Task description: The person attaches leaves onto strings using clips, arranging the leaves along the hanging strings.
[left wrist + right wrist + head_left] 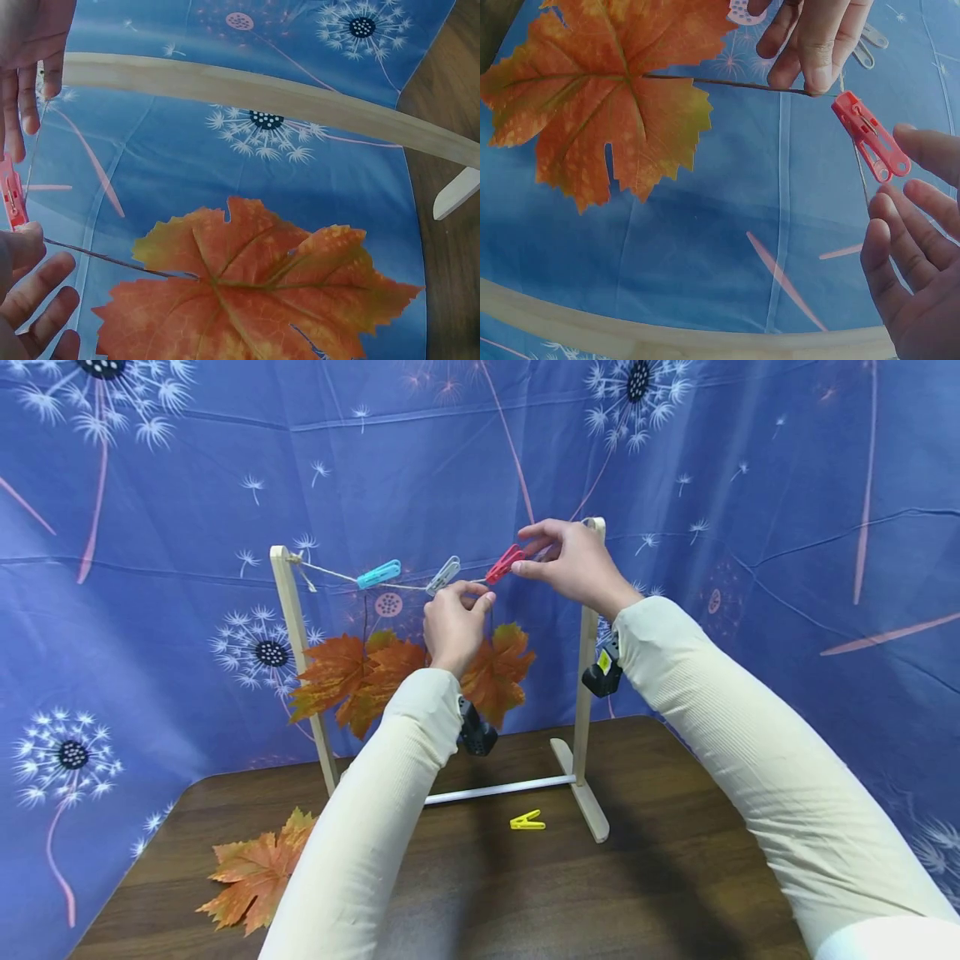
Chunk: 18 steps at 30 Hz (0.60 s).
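A red clothespin [866, 135] sits on the string [326, 571], its tip at the end of a maple leaf's stem [735, 82]. My left hand [455, 625] pinches that stem just below the string; the orange leaf [262, 277] hangs from it. Around the clothespin's handle end is my right hand [577, 564], thumb and fingers spread. In the right wrist view its fingers [911, 244] look apart from the handles. To the left, a blue clothespin [379, 574] and a white clothespin [443, 574] are on the string. More orange leaves [360, 681] hang below, partly behind my left hand and arm.
The string runs between two wooden posts [587, 693], joined low down by a white bar [498, 790]. A yellow clothespin [528, 821] lies on the brown table [600, 902]. Another maple leaf [258, 872] lies at the left, partly behind my left sleeve. Blue patterned cloth [450, 460] hangs behind.
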### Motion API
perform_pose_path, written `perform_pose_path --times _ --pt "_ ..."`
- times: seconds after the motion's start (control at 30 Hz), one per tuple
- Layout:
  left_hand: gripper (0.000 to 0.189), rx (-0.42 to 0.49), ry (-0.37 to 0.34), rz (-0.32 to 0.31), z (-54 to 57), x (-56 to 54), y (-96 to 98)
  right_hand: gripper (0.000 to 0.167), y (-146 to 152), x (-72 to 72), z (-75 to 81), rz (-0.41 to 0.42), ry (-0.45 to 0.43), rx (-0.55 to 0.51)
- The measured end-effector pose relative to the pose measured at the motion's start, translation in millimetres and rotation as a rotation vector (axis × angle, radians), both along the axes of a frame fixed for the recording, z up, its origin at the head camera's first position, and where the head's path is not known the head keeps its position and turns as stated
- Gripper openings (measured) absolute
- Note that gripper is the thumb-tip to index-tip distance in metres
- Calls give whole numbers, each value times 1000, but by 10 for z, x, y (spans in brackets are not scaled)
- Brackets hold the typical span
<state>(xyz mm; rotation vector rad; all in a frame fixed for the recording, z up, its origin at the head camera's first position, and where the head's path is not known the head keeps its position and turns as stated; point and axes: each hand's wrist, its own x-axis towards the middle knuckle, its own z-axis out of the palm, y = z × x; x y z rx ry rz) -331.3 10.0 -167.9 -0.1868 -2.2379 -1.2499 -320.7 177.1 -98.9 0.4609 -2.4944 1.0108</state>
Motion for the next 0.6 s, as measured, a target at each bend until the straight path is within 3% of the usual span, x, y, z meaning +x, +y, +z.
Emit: perform_pose_path --times 0.3,0.6 --pt "20 16 16 -83 -42 120 -111 42 58 139 -117 -43 111 -18" --pt "20 46 62 -188 -78 230 -320 42 109 220 -281 -29 36 -21"
